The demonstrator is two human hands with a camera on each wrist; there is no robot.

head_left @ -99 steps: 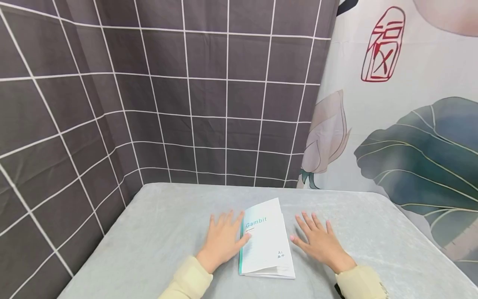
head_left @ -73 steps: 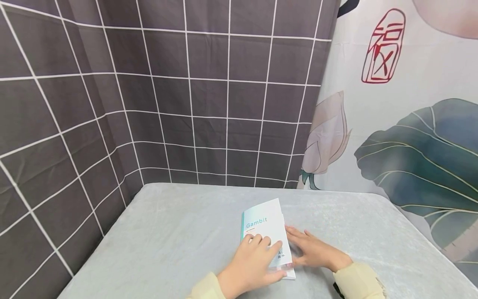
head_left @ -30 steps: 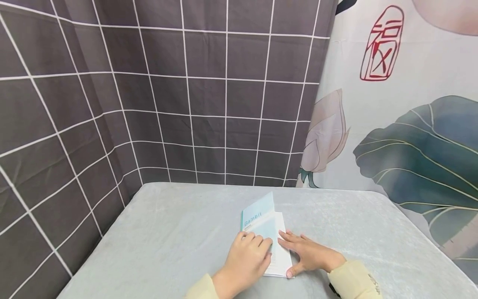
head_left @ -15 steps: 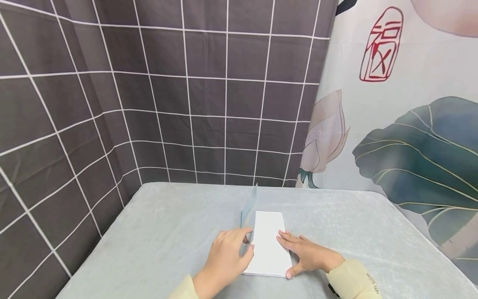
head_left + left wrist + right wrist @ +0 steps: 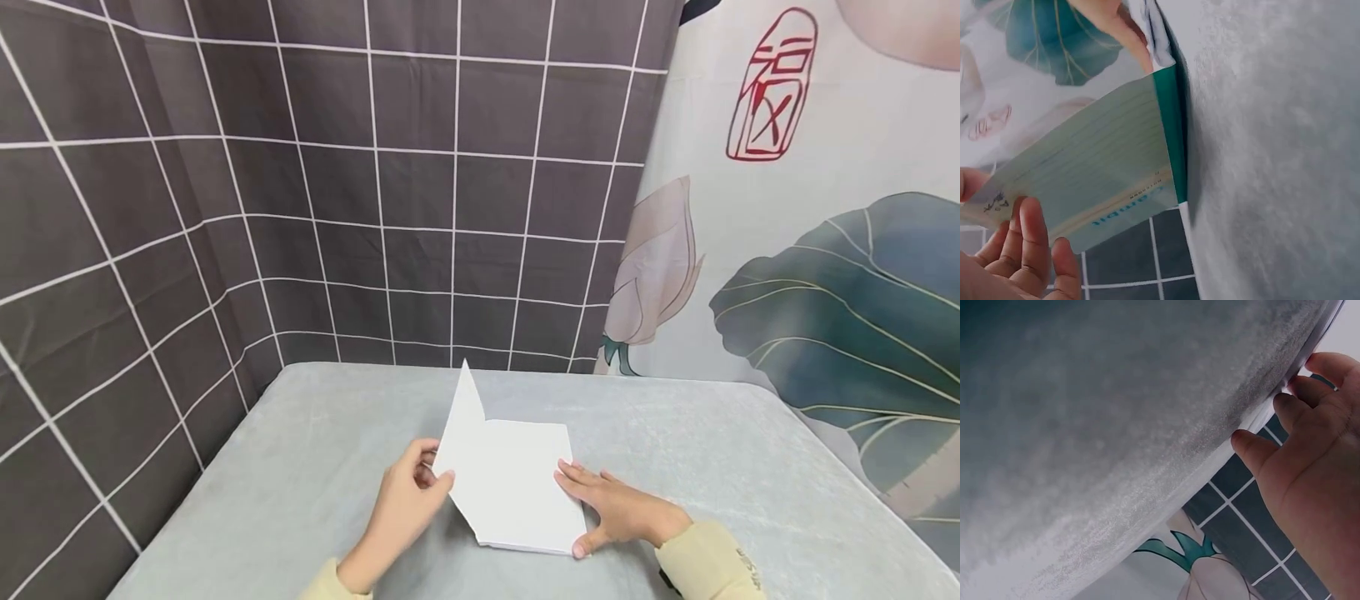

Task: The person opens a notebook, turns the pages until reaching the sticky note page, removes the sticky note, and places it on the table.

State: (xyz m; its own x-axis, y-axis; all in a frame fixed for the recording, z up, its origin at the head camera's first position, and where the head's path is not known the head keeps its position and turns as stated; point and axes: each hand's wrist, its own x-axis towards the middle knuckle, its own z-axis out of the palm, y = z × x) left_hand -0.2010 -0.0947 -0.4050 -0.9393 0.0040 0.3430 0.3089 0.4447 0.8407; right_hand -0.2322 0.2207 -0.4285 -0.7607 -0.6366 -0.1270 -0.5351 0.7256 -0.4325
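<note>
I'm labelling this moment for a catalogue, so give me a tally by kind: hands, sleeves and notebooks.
Hands: 2 (left hand, right hand)
Sleeves: 2 (left sleeve, right sleeve)
Notebooks: 1 (the white-paged notebook)
Total: 5

head: bright, pages [image 5: 528, 483] blown white, shadow at their 8 o'clock | left wrist: dimmer, soft | right wrist: dim, cloth [image 5: 1116, 425] glaring toward 8 o'clock
</note>
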